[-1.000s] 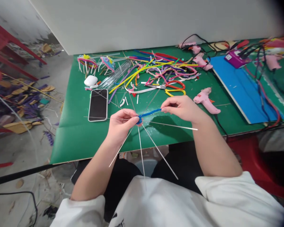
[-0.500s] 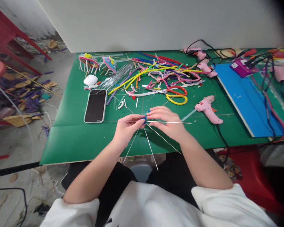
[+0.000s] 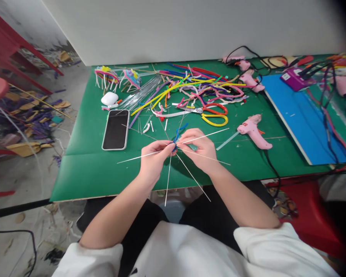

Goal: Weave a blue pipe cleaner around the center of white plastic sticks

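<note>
Above the front of the green table, my left hand (image 3: pixel 155 154) pinches the hub of a spoked frame of thin wires (image 3: pixel 193 177). The wires fan out from the centre in several directions, some passing by both hands. A blue pipe cleaner (image 3: pixel 177 134) wraps the hub, and its loose end sticks up and away from me. My right hand (image 3: pixel 198 148) is closed at the hub's right side, fingertips pressed close to the pipe cleaner. Exactly what the right fingertips grip is partly hidden.
A phone (image 3: pixel 115 130) lies left of my hands. Beyond them are scissors (image 3: pixel 215 115), a pile of coloured pipe cleaners (image 3: pixel 202 82) and two small umbrella-like pieces (image 3: pixel 132 79). A pink glue gun (image 3: pixel 254 131) with its cord and a blue board (image 3: pixel 294 119) are at the right.
The wire frame has turned in my hands, so its spokes point in new directions. A longer end of the blue pipe cleaner now shows above the hub. My right hand has shifted slightly left.
</note>
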A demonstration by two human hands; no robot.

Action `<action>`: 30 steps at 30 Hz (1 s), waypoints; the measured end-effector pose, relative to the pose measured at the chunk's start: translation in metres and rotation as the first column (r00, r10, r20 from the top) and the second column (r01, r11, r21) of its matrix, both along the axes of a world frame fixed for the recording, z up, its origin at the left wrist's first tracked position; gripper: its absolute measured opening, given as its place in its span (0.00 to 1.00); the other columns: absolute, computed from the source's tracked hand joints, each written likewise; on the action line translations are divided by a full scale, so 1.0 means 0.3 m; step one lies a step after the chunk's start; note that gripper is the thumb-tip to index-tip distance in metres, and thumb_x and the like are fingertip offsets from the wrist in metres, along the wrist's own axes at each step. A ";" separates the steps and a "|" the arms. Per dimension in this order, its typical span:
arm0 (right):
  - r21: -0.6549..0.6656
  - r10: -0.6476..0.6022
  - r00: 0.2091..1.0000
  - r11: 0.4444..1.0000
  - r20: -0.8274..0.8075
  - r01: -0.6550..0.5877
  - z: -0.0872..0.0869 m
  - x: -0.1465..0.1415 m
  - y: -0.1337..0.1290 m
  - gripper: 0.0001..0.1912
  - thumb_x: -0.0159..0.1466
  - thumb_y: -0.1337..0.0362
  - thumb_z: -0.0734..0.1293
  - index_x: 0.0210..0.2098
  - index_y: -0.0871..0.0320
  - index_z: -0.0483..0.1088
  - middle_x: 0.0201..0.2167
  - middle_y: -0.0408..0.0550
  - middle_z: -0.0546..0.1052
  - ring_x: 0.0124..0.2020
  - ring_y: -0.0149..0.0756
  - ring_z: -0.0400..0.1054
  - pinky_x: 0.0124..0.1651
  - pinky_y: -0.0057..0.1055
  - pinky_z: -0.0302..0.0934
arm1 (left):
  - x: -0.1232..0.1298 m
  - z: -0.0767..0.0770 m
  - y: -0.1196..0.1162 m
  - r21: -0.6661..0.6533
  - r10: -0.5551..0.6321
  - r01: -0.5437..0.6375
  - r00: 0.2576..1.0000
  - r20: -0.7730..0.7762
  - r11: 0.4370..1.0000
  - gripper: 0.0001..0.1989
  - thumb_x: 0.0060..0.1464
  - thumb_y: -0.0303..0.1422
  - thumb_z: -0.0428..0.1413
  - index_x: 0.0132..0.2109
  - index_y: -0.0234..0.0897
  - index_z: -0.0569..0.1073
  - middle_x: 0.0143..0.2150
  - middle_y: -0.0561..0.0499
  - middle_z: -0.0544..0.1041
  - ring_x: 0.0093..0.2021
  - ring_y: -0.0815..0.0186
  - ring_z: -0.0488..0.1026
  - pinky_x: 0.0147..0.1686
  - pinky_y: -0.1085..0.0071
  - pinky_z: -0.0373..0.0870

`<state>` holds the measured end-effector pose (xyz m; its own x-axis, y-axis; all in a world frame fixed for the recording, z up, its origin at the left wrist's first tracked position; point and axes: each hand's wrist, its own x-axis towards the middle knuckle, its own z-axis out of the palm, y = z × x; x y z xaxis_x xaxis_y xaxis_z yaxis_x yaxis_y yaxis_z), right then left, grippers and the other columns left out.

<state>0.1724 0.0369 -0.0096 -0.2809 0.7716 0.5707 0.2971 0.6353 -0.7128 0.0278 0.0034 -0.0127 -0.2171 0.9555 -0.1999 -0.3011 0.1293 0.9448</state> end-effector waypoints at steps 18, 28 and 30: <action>-0.119 0.129 0.991 0.984 -0.030 -0.132 -0.014 0.033 -0.002 0.08 0.61 0.68 0.64 0.36 0.51 0.73 0.34 0.42 0.78 0.37 0.32 0.72 0.41 0.34 0.69 | -0.019 0.035 -0.009 0.017 -0.188 0.187 0.982 0.031 0.982 0.11 0.41 0.33 0.65 0.35 0.35 0.78 0.27 0.52 0.79 0.25 0.71 0.75 0.28 0.75 0.75; -0.469 0.142 0.990 0.874 -0.005 -0.128 0.007 0.039 0.000 0.07 0.59 0.62 0.66 0.36 0.54 0.75 0.34 0.44 0.78 0.23 0.27 0.67 0.27 0.28 0.63 | -0.019 0.024 0.004 0.035 -0.098 0.105 0.982 -0.163 0.994 0.07 0.42 0.33 0.64 0.31 0.35 0.78 0.25 0.52 0.78 0.24 0.71 0.74 0.28 0.76 0.72; -0.469 0.132 0.987 0.880 0.096 -0.072 0.020 0.055 0.001 0.08 0.59 0.60 0.66 0.36 0.55 0.75 0.34 0.44 0.78 0.25 0.29 0.68 0.29 0.28 0.62 | -0.024 0.018 0.010 0.043 -0.083 0.094 0.974 -0.213 0.995 0.07 0.43 0.34 0.63 0.31 0.35 0.78 0.25 0.52 0.78 0.24 0.71 0.74 0.28 0.76 0.72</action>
